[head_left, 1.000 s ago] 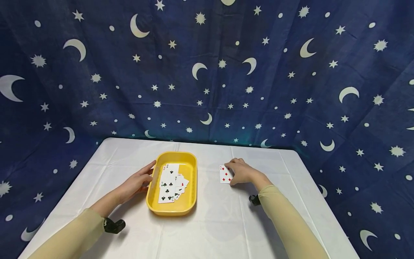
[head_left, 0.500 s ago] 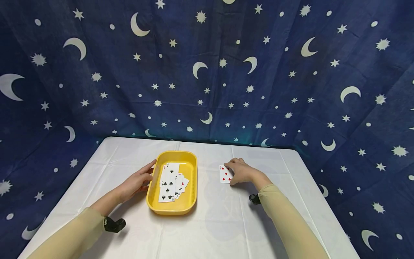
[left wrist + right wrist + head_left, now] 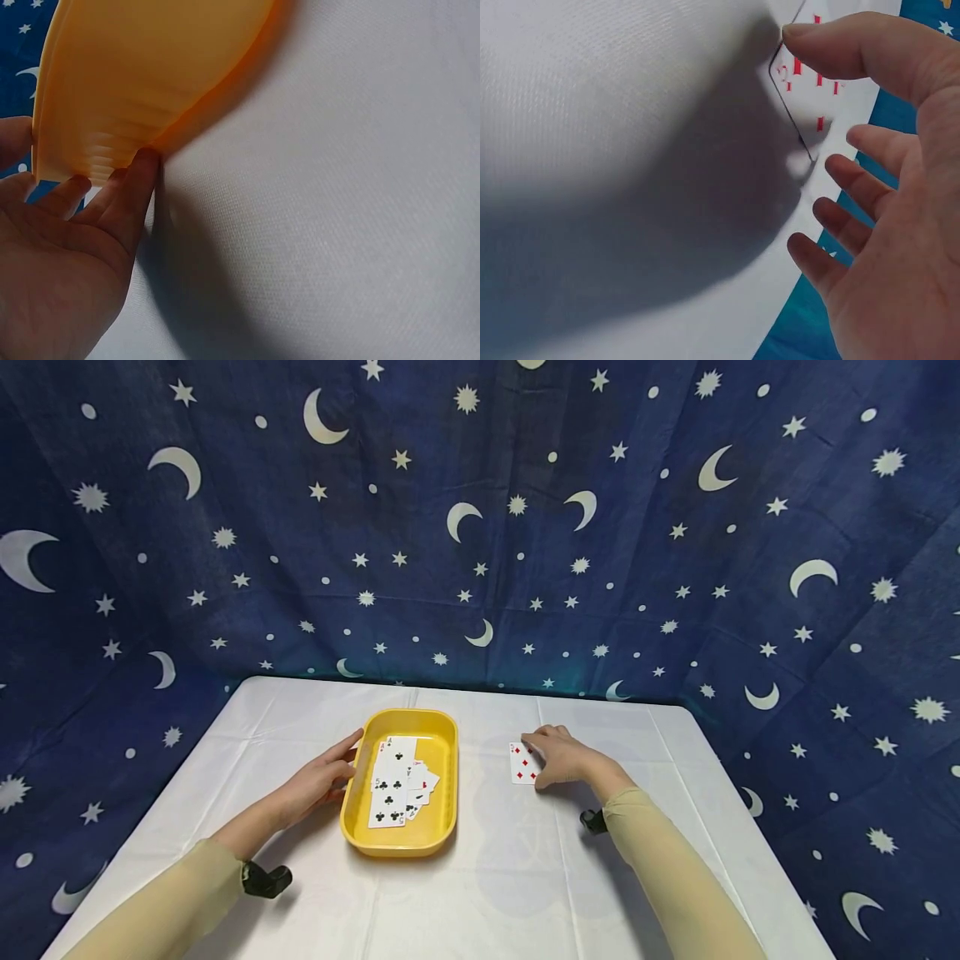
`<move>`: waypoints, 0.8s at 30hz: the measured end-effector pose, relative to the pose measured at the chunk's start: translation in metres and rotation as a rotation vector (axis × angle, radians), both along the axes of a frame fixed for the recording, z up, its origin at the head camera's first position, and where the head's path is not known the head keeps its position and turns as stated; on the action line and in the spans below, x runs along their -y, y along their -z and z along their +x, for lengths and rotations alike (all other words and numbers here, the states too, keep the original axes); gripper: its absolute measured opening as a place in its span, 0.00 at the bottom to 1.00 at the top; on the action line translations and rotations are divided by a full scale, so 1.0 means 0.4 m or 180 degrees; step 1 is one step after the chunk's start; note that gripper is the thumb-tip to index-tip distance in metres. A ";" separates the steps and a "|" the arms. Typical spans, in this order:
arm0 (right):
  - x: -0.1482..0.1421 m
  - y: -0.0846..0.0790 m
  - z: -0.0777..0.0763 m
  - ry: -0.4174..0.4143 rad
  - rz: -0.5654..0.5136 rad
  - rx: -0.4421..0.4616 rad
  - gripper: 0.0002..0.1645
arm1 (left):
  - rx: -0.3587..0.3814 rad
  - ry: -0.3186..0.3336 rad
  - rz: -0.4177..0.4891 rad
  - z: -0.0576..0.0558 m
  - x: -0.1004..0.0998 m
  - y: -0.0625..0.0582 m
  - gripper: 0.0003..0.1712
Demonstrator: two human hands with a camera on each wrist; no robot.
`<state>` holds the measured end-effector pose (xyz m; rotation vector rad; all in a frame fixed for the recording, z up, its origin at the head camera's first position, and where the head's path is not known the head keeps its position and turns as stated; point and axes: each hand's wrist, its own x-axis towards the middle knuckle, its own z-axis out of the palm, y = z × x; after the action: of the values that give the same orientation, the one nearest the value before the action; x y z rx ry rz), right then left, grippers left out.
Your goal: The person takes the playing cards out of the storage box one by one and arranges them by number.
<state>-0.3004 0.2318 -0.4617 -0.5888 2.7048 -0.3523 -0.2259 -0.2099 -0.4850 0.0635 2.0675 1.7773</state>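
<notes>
In the head view a yellow tray (image 3: 448, 793) holds several playing cards (image 3: 387, 806), some overlapping, with clubs and aces face up. My left hand (image 3: 318, 785) is at the tray's left side; the left wrist view shows its fingertips (image 3: 148, 157) touching the outer wall, fingers mostly straight. To the right, a playing card with red diamonds (image 3: 521, 768) lies face up on the white table. My right hand (image 3: 562, 758) spans it, partly hiding it. In the right wrist view the thumb (image 3: 840, 45) is at the card's edge and the other fingers are spread, loosely bent.
A white cloth covers the table (image 3: 480, 902). Behind it and along both sides hangs a dark blue curtain (image 3: 480, 460) with moons and stars. A black wrist camera (image 3: 266, 881) sits below the left wrist, and another camera (image 3: 593, 822) below the right.
</notes>
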 end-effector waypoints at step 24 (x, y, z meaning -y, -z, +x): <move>0.133 -0.087 0.046 -0.0434 -0.0366 -0.0810 0.59 | 0.0005 -0.0056 0.0056 0.002 -0.004 0.011 0.44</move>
<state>-0.2820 0.1787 -0.4270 -0.9021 2.8774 -0.4247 -0.2251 -0.2083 -0.4894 0.0492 2.0576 1.8055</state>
